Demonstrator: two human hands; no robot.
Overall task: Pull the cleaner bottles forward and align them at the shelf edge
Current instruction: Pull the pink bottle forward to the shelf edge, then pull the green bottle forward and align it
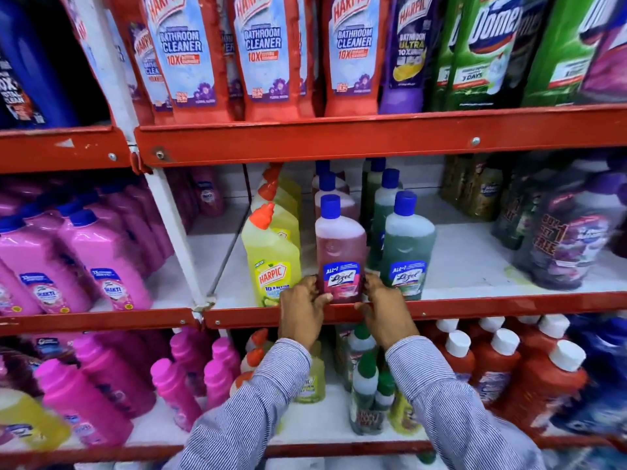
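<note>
A pink Lizol bottle (340,245) with a blue cap stands upright at the red front edge of the middle shelf (475,308). My left hand (302,310) grips its lower left side and my right hand (385,312) grips its lower right side. A yellow Harpic bottle (271,259) stands just left of it and a green Lizol bottle (407,249) just right, both near the edge. Behind each front bottle more bottles of the same kind line up toward the back.
Pink bottles (68,259) fill the left bay. Wrapped twin packs (570,242) sit at the right of the middle shelf, with bare white shelf between them and the green bottle. Red Harpic bottles (264,52) stand above; several bottles crowd the shelf below.
</note>
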